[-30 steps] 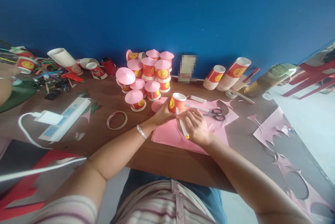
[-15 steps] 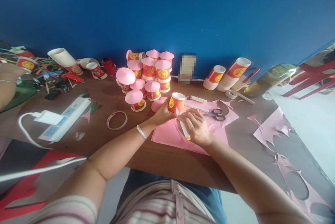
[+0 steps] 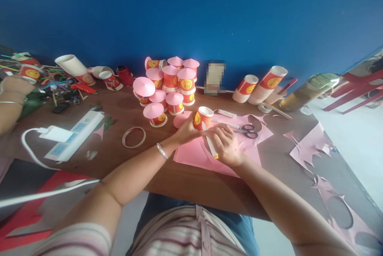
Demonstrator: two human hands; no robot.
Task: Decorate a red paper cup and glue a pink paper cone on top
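Observation:
My left hand (image 3: 186, 130) grips a red paper cup (image 3: 202, 117) with a gold emblem, standing mouth-down on a pink paper sheet (image 3: 194, 153) on the brown table (image 3: 119, 160). My right hand (image 3: 224, 143) is closed around a white pen with an orange end (image 3: 211, 144), its tip against the base of the cup. Both hands meet over the pink paper near the table's middle.
Behind the hands stands a cluster of cups with pink cone lids (image 3: 167, 86). Scissors (image 3: 245, 130), a white marker (image 3: 226, 113) and tape rolls (image 3: 133, 136) lie nearby. A power strip (image 3: 74, 134) sits left; pink offcuts (image 3: 311, 148) lie right. Another person's arm (image 3: 10, 100) is at far left.
My hands and the cup stay almost still; the pen shifts slightly along the cup's base. The other person's arm at far left has moved further into view.

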